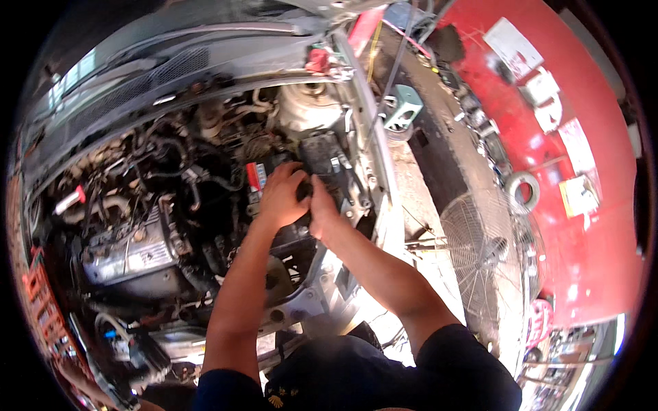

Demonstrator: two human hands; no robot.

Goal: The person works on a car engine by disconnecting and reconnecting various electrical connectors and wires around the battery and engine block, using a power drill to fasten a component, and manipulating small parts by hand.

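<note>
Both hands meet over a black, boxy plastic part (322, 161) deep in the open engine bay (137, 205), near its right-hand side by the silver-grey fender edge (380, 164). The left hand (281, 195) lies on the part's near left corner, fingers curled down over it beside a small red-and-white label (256, 177). The right hand (321, 205) presses in from the near right, thumb up against the left hand, so the two touch. Each grip looks closed on the part's near edge, though the fingertips are hidden and how firmly they hold cannot be told.

The part lies just beyond both hands, running away from the person toward the pale metal strut tower (308, 106). Neither hand is clearly nearer. It looks dull, dusty and hard-edged, with ribs on its top.
</note>
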